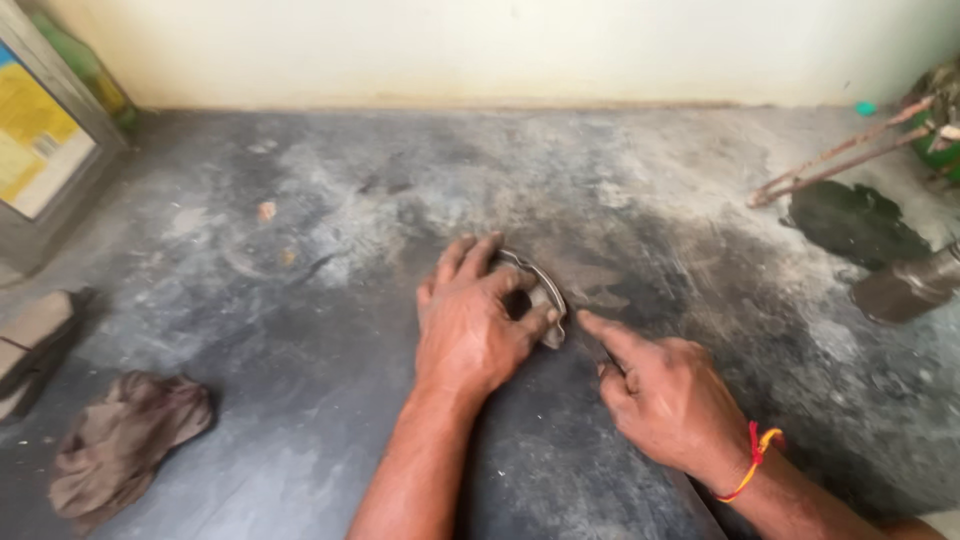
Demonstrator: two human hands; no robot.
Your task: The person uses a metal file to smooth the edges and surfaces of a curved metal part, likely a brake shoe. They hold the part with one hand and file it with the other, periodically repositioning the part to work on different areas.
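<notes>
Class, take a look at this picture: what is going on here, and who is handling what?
A person works on a grimy dark floor. The left hand presses down on a small curved metal part, gripping it between fingers and thumb. The right hand, with a red and yellow thread at the wrist, points its forefinger at the part's edge. A crumpled brown rag lies to the left.

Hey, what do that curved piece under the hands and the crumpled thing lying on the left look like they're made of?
The curved piece, held by the left hand with the right hand pointing at it, looks like metal: a thin, dull grey rim with faint shine, probably worn or greasy. The crumpled thing looks like cloth: soft brownish folds, matte, likely a stained rag.
</notes>
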